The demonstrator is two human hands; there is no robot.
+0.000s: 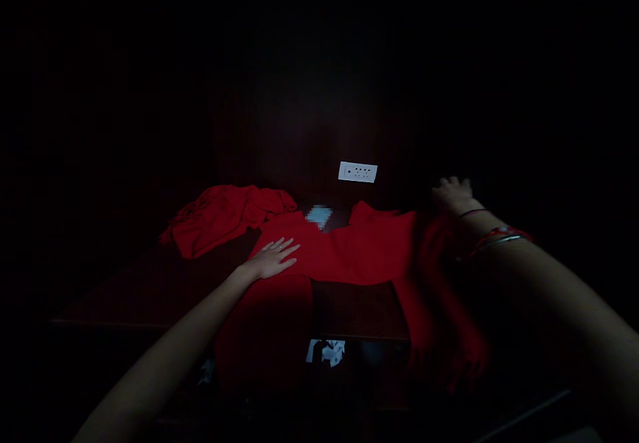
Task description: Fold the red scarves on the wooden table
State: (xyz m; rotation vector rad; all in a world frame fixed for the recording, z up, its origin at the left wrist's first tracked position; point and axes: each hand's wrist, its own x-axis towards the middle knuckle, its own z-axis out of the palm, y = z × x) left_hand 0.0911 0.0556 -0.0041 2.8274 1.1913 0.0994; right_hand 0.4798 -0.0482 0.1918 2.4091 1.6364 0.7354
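Note:
A red fringed scarf (359, 250) lies spread across a dark table, with parts hanging over the front edge. My left hand (274, 259), wearing a ring, rests flat on the left part of the scarf with its fingers spread. At the right, my right hand (453, 195) is raised beside the scarf's far right end, bracelets on the wrist. Its fingertips are dim and foreshortened, so I cannot tell whether it grips cloth. Below that arm the scarf's right end is blurred, its fringe dangling. A second red cloth (224, 220) with fringe sits crumpled at the back left.
A white socket panel (358, 172) is on the dark wall behind. A pixelated pale blue patch (318, 215) shows at the table's back. Under the front edge (359, 336) is a white patterned item (327, 352). Most surroundings are in darkness.

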